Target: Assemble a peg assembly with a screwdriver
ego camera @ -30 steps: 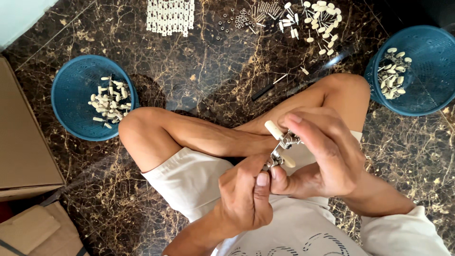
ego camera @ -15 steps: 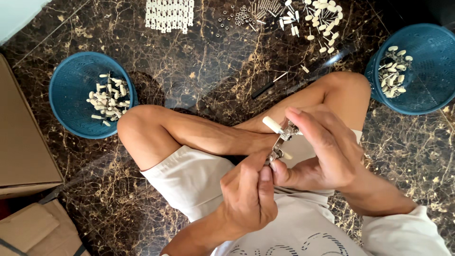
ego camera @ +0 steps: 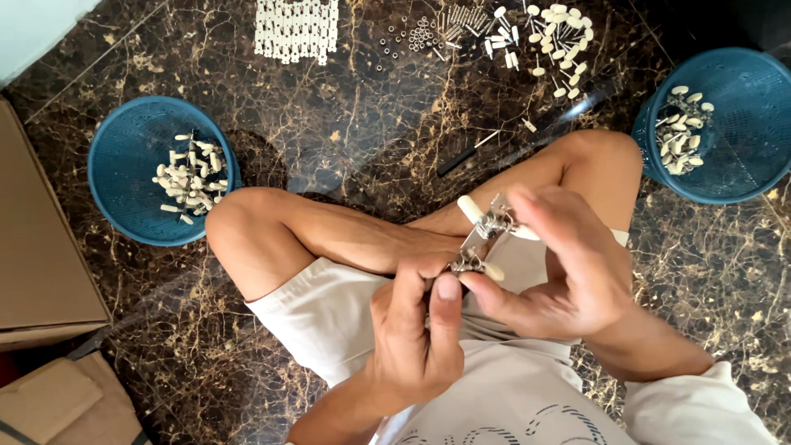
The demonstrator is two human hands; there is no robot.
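I sit cross-legged on a dark marble floor. Both hands meet over my lap on a small metal bracket with cream plastic tips. My right hand wraps around its upper end, fingers curled over the top. My left hand pinches the lower end between thumb and forefinger. The bracket is tilted, one cream tip pointing up left.
A blue mesh basket with cream parts sits at the left, another blue basket at the right. Loose cream pegs, small screws and a white strip of parts lie ahead. Cardboard boxes stand at the left.
My left hand has shifted slightly up toward the bracket's lower end, thumb now pressing at it. The right hand keeps its hold; the bracket stays in nearly the same place.
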